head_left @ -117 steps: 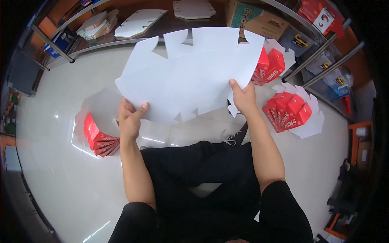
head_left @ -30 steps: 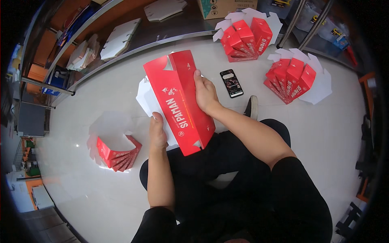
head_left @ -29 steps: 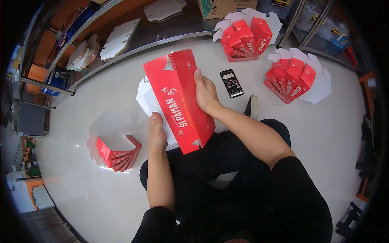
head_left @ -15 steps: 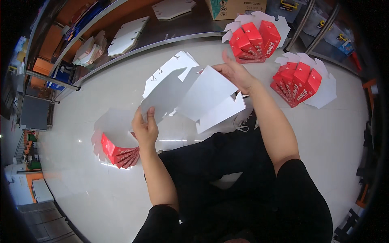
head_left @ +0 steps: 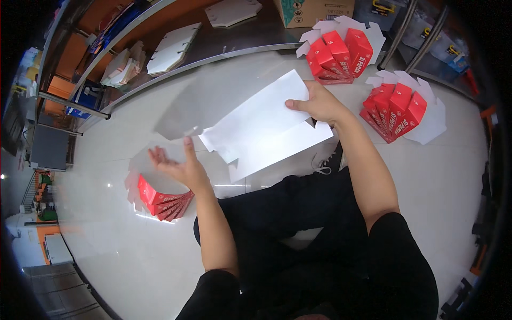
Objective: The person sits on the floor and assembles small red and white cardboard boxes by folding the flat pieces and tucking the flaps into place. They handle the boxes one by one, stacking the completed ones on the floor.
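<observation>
My right hand (head_left: pixel 319 102) is closed on the upper right corner of a white cardboard box blank (head_left: pixel 261 122), thumb lying on its face. The blank is tilted above my legs, with notches along its lower left edge. Behind it a greyish cardboard panel (head_left: pixel 208 90) is smeared by motion; I cannot tell whether it joins the blank. My left hand (head_left: pixel 180 166) is open and holds nothing, its fingers spread and palm up, near the panel's lower corner. Just beyond that hand, a fan of nested red-and-white folded boxes (head_left: pixel 162 200) lies on the floor.
Two more fans of red boxes, one by the shelf (head_left: pixel 338 56) and one farther right (head_left: pixel 397 109), rest on the tiled floor. Flat white blanks (head_left: pixel 173 48) lie on the low metal shelf (head_left: pixel 224 53), beside a brown carton (head_left: pixel 314 12). My shoe (head_left: pixel 332 160) is under the blank.
My left hand has let go of the cardboard and opened, moving left and slightly down. The greyish panel has swung up and left. My right thumb now presses on the white blank.
</observation>
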The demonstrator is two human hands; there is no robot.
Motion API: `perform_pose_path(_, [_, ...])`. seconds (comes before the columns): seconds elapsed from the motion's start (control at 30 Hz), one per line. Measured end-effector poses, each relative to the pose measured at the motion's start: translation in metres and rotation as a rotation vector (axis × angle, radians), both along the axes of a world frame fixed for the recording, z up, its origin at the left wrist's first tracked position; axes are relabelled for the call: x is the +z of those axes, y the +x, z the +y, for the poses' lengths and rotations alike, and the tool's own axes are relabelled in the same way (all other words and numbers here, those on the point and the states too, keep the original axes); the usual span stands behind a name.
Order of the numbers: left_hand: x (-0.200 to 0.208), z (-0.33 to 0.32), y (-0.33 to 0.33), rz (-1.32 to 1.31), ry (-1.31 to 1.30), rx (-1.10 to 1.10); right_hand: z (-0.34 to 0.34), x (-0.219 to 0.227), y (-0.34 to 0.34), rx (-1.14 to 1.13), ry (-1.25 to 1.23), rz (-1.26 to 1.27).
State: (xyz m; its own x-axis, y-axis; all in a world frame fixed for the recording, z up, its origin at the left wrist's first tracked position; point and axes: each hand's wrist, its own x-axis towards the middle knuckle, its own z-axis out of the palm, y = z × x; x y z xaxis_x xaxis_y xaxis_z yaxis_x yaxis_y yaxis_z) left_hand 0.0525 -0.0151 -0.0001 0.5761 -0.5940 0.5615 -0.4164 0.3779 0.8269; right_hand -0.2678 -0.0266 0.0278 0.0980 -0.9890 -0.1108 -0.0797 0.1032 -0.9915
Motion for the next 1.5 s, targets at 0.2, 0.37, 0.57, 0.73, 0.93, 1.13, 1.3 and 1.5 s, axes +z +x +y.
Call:
perform_pose_path(0.2, [-0.006, -0.001, 0.012, 0.492, 0.499, -0.554, 0.003, 0.003, -0.002, 0.037, -0.009, -0.081])
perform_pose_path(0.37, [0.008, 0.008, 0.017, 0.619, 0.476, -0.787, 0.001, -0.008, 0.001, 0.048, -0.077, 0.174])
perform_pose_path(0.57, [0.012, 0.003, 0.000, 0.754, 0.635, -0.596, -0.002, -0.015, 0.013, -0.010, -0.163, 0.382])
perform_pose_path(0.73, [0.012, 0.011, -0.025, 0.644, 0.574, -0.552, -0.009, -0.039, 0.029, -0.192, -0.185, 0.586])
perform_pose_path(0.93, [-0.008, 0.014, -0.034, 0.534, 0.461, -0.474, -0.016, -0.064, 0.053, -0.262, -0.321, 0.661])
perform_pose_path(1.13, [-0.018, 0.008, -0.019, 0.430, 0.343, -0.509, -0.025, -0.073, 0.054, -0.195, -0.046, -0.204])
perform_pose_path(1.3, [0.015, 0.015, -0.034, 0.513, 0.451, -0.462, -0.026, -0.079, 0.028, -0.122, 0.326, -0.920])
perform_pose_path(1.5, [0.019, 0.016, -0.020, 0.560, 0.404, -0.488, -0.013, -0.049, 0.029, 0.201, 0.378, -0.759])
